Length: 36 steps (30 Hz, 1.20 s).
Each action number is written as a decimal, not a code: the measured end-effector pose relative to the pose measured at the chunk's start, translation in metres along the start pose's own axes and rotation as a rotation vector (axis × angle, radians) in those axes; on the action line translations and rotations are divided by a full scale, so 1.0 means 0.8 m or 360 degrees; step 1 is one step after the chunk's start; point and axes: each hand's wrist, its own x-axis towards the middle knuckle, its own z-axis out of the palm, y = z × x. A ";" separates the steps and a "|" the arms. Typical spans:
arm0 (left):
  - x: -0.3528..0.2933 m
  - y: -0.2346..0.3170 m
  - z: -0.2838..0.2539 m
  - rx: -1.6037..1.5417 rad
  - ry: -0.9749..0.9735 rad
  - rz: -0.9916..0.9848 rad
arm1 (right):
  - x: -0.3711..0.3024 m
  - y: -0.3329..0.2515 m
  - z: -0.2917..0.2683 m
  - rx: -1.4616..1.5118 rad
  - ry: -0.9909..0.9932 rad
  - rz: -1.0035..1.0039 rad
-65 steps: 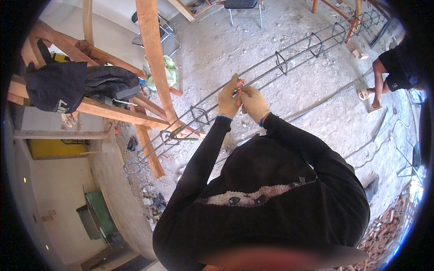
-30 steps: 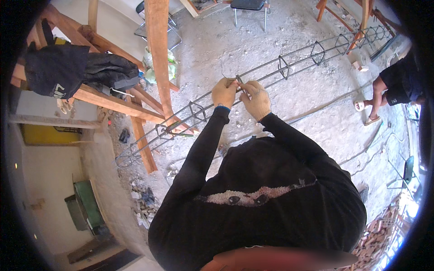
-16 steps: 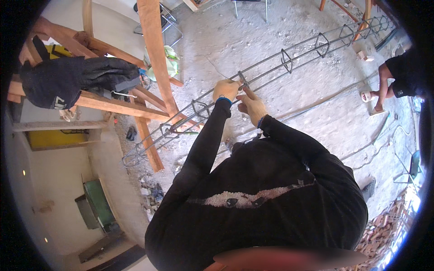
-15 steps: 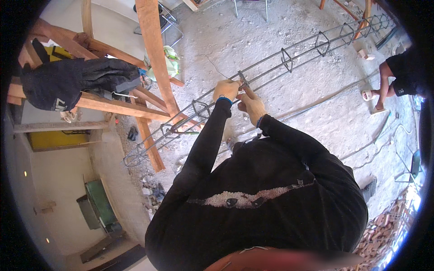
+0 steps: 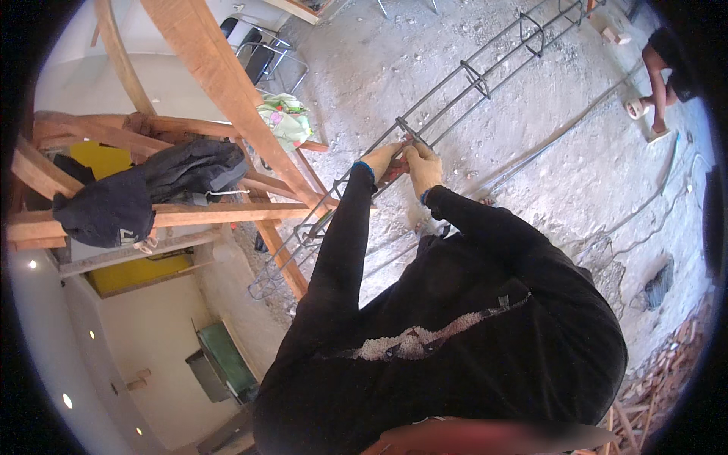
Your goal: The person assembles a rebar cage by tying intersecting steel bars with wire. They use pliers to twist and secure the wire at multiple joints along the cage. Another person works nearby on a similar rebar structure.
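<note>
A long cage of thin steel rebar (image 5: 474,80) with square stirrups runs diagonally from the upper right down to the left in front of me. My left hand (image 5: 381,161) is closed, its fingertips at a bar beside one stirrup. Close against it, my right hand (image 5: 423,167) is also closed, with fingers bent at the same joint. Something reddish shows between the two hands, too small and covered to name. Whatever the fingertips pinch is hidden.
Timber beams (image 5: 220,91) stand at the left, with a dark jacket (image 5: 193,171) and cap draped over them. A patterned bag (image 5: 284,121) lies behind. Another person's legs (image 5: 656,87) are at the right. Broken bricks (image 5: 667,379) are heaped at the lower right.
The view has shifted, so the cage and timber sit differently in the picture. My hands have drawn closer together at the stirrup, and the right index finger is now bent.
</note>
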 end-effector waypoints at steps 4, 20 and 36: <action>0.008 -0.002 -0.001 0.0084 -0.0066 -0.0058 | -0.005 0.004 0.017 0.0047 0.0215 -0.0086; -0.076 -0.114 0.116 0.0224 0.2327 0.1279 | 0.008 -0.021 -0.006 -0.0562 0.0230 0.0337; 0.007 -0.084 0.142 -0.0545 0.0687 0.1403 | 0.002 -0.032 -0.052 -0.1534 0.0080 -0.0314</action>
